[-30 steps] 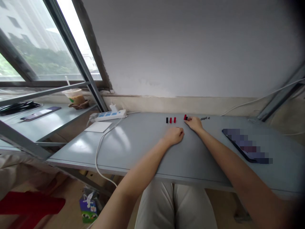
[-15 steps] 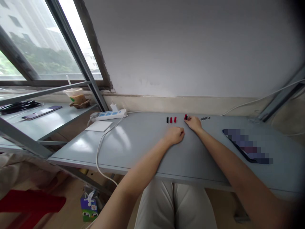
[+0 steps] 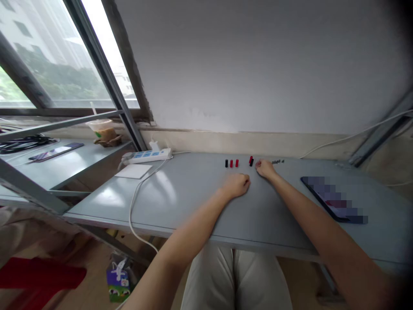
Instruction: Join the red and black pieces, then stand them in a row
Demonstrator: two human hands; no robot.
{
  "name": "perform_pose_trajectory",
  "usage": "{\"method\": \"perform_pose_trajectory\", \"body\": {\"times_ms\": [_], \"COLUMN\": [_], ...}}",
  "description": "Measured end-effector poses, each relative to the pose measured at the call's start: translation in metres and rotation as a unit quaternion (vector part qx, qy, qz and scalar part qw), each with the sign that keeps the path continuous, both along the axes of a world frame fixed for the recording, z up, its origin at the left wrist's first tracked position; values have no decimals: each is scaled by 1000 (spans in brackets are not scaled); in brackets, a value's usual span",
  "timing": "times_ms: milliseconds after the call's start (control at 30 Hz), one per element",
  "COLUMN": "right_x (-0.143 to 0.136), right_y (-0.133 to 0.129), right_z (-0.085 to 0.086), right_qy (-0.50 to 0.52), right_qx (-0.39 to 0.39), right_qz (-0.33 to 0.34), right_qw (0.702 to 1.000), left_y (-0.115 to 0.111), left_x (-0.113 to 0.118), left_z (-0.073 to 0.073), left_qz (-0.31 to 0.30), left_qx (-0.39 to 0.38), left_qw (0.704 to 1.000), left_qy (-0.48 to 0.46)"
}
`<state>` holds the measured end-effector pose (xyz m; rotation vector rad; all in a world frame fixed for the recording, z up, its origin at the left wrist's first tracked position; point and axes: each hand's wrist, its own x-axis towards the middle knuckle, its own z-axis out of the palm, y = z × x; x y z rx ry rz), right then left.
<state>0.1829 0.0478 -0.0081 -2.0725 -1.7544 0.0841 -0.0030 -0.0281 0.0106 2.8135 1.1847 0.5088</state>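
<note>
My left hand (image 3: pixel 237 185) rests curled on the grey table, closed, with nothing visible in it. Behind it stand a black cylinder (image 3: pixel 226 163) and two red ones (image 3: pixel 231 163), (image 3: pixel 236 163), in a short row. Further right, a black cylinder (image 3: pixel 251 162) stands in front of a red one (image 3: pixel 251 159), partly covering it. My right hand (image 3: pixel 264 167) is just right of this pair, apart from it, with fingers bent together; whether they hold anything is too small to tell. Several small dark pieces (image 3: pixel 278 162) lie right of that hand.
A dark phone-like device (image 3: pixel 329 200), partly pixelated, lies at the right. At the left are a white power strip (image 3: pixel 148 156), a white flat box (image 3: pixel 134 171) and a cable (image 3: pixel 132 206) crossing the table's front edge. A metal post (image 3: pixel 129 125) rises beyond.
My right hand has let go of the black cylinder by the red one and moved slightly right. My left hand has stayed almost in place.
</note>
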Motion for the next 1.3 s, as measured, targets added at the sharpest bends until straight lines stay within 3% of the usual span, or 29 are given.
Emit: {"method": "perform_pose_trajectory", "body": {"times_ms": [400,633,767,900,1133,1300], "right_x": [-1,-1,-7,-14,-14,-17], "right_y": [2,-24,-56,-74,-76,-78], "right_z": [3,21,26,20,16,17], "right_qy": [-5,-66,-25,16,11,17], "right_qx": [-12,-65,18,95,92,74], "right_qz": [-7,-7,42,77,83,92], "right_qw": [1000,996,999,992,992,993], "left_y": [-2,-2,0,7,29,40], "left_x": [1,1,4,12,27,24], "left_z": [3,3,4,9,15,18], "left_qz": [20,120,171,200,250,236], "left_qx": [-23,-45,-65,-88,-111,-93], "left_qw": [999,990,979,974,962,967], "left_qy": [14,-66,-91,-62,-23,14]}}
